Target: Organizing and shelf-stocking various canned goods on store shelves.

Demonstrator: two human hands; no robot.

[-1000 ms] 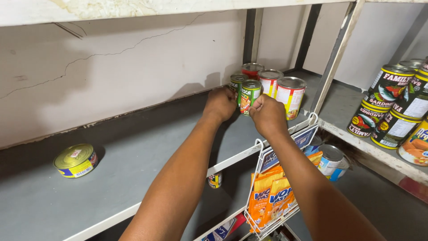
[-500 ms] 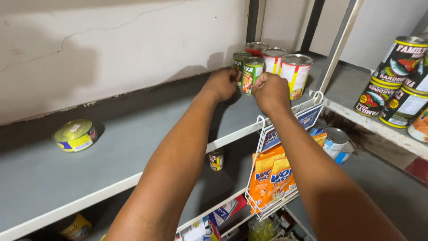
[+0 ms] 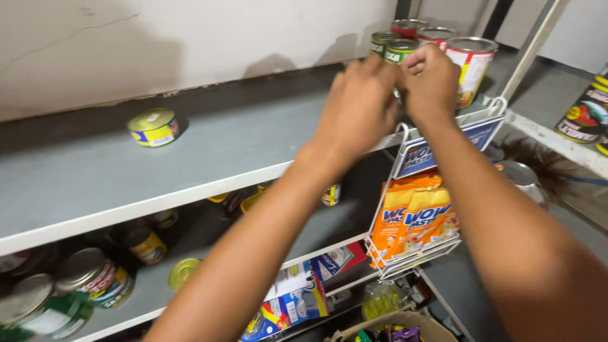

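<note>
Grey metal shelf point(image 3: 209, 152), cracked pale wall behind it. Both hands are raised to the can cluster at 1 o'clock. Left hand point(image 3: 358, 107) is curled, fingers bent toward a green-labelled can point(image 3: 399, 52); whether it actually grips is hidden by the knuckles. Right hand point(image 3: 432, 79) is also curled against the same can, contact likely, grip cannot be told. Just at 3 o'clock of that can stands a red-and-white can point(image 3: 472, 66). A flat yellow tin point(image 3: 154, 126) sits alone at 10 o'clock, well apart. Orange packets point(image 3: 411, 221) hang in a wire rack point(image 3: 405, 263) at 5 o'clock.
</note>
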